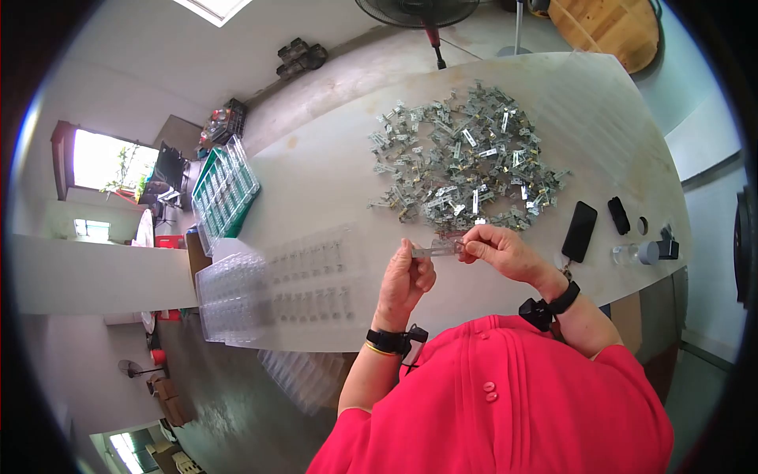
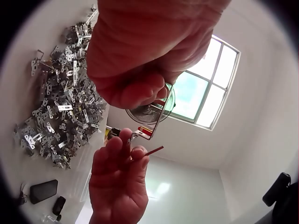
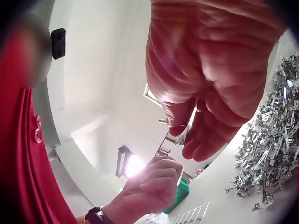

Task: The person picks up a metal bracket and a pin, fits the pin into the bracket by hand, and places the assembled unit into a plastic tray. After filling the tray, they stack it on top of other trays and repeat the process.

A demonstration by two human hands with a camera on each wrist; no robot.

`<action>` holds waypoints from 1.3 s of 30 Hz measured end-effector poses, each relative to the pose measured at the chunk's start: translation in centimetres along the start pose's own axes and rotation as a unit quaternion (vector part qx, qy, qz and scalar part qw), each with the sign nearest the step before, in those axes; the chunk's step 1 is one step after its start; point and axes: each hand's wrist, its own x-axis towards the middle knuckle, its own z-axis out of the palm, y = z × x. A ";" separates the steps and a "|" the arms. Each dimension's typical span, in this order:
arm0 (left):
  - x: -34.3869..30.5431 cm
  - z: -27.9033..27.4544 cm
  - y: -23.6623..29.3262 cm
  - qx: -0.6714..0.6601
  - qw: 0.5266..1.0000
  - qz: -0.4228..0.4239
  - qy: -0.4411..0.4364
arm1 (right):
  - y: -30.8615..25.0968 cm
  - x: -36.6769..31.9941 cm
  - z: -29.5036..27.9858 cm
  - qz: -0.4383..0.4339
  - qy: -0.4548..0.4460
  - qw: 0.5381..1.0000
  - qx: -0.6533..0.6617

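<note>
In the head view, a narrow metal bracket [image 1: 433, 253] spans the space between the two hands in front of the chest. The left hand [image 1: 407, 280] grips one end of it, fingers curled in and thumb along the top. At its other end the right hand [image 1: 505, 251] pinches a thin rod [image 2: 155, 150] between thumb and fingers. Seen from the left wrist, the rod sticks out past the right thumb, and the bracket's far end lies close to those fingertips. Just beyond the hands, a large heap of similar metal brackets [image 1: 466, 150] is spread over the table [image 1: 316, 174].
Clear plastic trays [image 1: 229, 296] stand at the table's left side, with a green crate [image 1: 225, 189] behind. To the right lie a black phone [image 1: 579, 231], a small black object [image 1: 618, 216] and a clear bottle [image 1: 632, 253]. A fan [image 1: 418, 9] stands past the far edge.
</note>
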 end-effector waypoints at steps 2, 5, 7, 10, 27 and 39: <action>-0.6 0.7 0.1 0.053 0.998 0.015 -0.007 | -0.1 0.1 0.0 -0.001 0.004 1.000 0.009; -0.9 1.3 -0.1 0.048 0.999 0.014 -0.013 | -0.3 -0.1 -0.1 -0.001 0.014 1.000 0.020; -0.8 1.4 -0.2 0.054 0.998 0.010 -0.015 | -0.7 -0.2 -0.4 -0.006 0.014 1.000 0.022; -0.4 1.9 -0.2 0.070 0.997 0.004 -0.020 | -1.2 -0.4 -0.8 -0.013 0.008 1.000 0.010; 4.9 3.6 -1.3 0.170 0.985 -0.025 0.010 | -2.0 -1.0 -4.4 -0.031 0.115 0.993 0.014; 2.8 6.0 0.4 0.734 0.612 0.289 -0.051 | -3.2 0.6 -1.5 0.001 0.104 0.992 -0.077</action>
